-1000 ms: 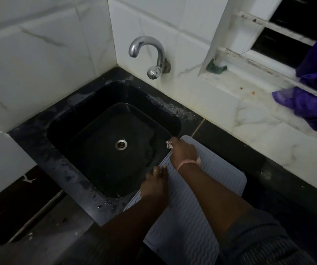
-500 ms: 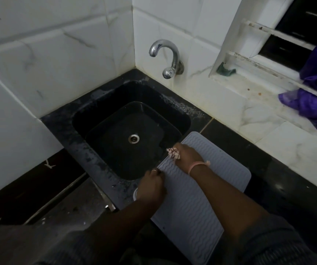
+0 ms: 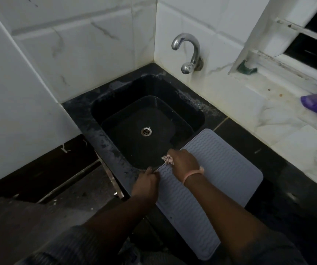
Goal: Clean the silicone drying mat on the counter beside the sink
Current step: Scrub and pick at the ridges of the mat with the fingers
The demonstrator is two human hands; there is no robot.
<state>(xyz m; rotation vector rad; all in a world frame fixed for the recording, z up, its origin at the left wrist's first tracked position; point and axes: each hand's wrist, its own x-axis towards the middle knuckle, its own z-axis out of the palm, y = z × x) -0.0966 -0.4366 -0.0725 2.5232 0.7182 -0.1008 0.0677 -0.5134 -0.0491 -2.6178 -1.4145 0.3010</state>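
Dim tiled corner, black stone counter (image 3: 249, 142). Square black sink (image 3: 146, 127) as the landmark, dry, curved chrome tap (image 3: 189, 52) behind it on the wall. Just in front of the sink, left hand (image 3: 146, 183) pinching the near left edge of the grey wave-ribbed silicone drying mat (image 3: 217, 169), lying right of the sink. Right hand (image 3: 184, 162) curled round a small pale crumpled cloth (image 3: 167, 159), pressing it down at the mat's sink-side edge. Wiping step, probably early. Next, likely: steady hold, strokes away from the sink.
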